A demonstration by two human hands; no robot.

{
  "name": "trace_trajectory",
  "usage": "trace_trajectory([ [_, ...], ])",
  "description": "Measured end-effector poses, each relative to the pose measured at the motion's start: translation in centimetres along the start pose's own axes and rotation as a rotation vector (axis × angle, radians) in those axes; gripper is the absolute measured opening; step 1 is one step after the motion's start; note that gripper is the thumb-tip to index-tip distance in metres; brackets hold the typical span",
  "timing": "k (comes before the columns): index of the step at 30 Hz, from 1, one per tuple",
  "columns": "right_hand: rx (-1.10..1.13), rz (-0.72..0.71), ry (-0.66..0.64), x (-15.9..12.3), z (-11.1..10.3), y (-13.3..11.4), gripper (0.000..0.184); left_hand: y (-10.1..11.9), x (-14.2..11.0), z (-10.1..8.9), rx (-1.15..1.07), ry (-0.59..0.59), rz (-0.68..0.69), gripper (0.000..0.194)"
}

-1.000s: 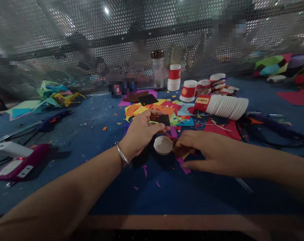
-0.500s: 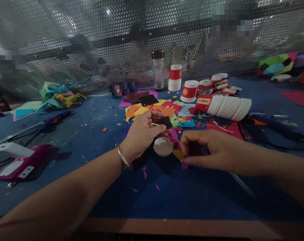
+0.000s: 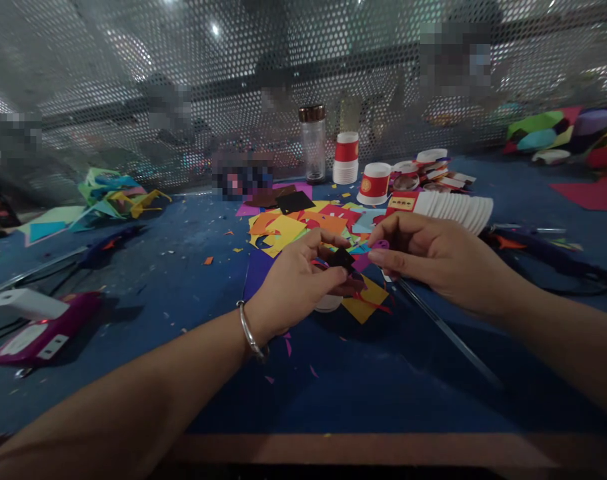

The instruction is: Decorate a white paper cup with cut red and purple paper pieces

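My left hand (image 3: 303,277), with a silver bangle at the wrist, pinches a small black paper piece (image 3: 342,259) between thumb and fingers. Close by on the right, my right hand (image 3: 423,257) has its thumb and forefinger closed on a small purple piece (image 3: 381,245) that seems to have holes; its exact kind is unclear. Below my left fingers a round white piece (image 3: 328,305), like a cup base, is partly hidden. A yellow paper sheet (image 3: 366,301) lies beneath both hands. Coloured paper scraps (image 3: 293,230) spread just beyond them.
Red and white paper cups (image 3: 374,185) and a clear bottle (image 3: 313,143) stand behind. Glue guns lie left (image 3: 111,245) and right (image 3: 533,253). A clear rod (image 3: 451,333) lies near my right forearm. A magenta power strip (image 3: 76,327) sits left, before a perforated screen (image 3: 223,73).
My right hand has moved up and away from the table edge, bringing a purple piece beside my left hand. My left hand has shifted slightly right and nearer, now covering most of the round white piece.
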State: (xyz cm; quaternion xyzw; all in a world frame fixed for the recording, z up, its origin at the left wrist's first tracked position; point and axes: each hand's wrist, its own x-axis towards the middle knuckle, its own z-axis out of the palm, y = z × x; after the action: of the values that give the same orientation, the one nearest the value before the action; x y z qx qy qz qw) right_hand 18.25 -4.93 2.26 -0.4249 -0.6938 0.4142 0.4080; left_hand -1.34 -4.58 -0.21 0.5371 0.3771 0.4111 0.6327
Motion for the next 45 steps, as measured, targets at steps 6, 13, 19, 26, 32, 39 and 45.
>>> trace_trajectory([
  [6,-0.028,-0.014,-0.01,0.0,0.1,0.2,0.036,-0.1,-0.2,0.2,0.072,-0.031,-0.047,0.029],
  [13,-0.048,-0.013,-0.029,0.0,0.1,0.5,0.033,0.1,-0.6,0.5,0.066,-0.069,-0.013,0.027],
  [19,-0.074,-0.015,-0.024,0.0,0.1,0.4,0.032,-0.2,-0.7,0.4,0.077,-0.074,0.012,0.02],
  [26,-0.1,-0.005,-0.037,0.0,0.1,0.0,0.031,-0.3,-0.6,0.4,0.04,-0.082,0.035,0.017],
  [32,-0.027,-0.002,-0.03,0.0,0.2,0.2,0.032,0.0,-0.7,0.5,0.094,-0.031,0.011,0.017],
  [39,-0.053,0.015,-0.054,-0.2,0.1,0.6,0.033,0.2,-0.8,0.6,0.089,0.004,0.044,0.017],
  [45,-0.122,0.045,-0.096,-0.3,0.3,1.2,0.036,0.2,-0.8,0.4,0.231,0.033,0.096,0.02],
])
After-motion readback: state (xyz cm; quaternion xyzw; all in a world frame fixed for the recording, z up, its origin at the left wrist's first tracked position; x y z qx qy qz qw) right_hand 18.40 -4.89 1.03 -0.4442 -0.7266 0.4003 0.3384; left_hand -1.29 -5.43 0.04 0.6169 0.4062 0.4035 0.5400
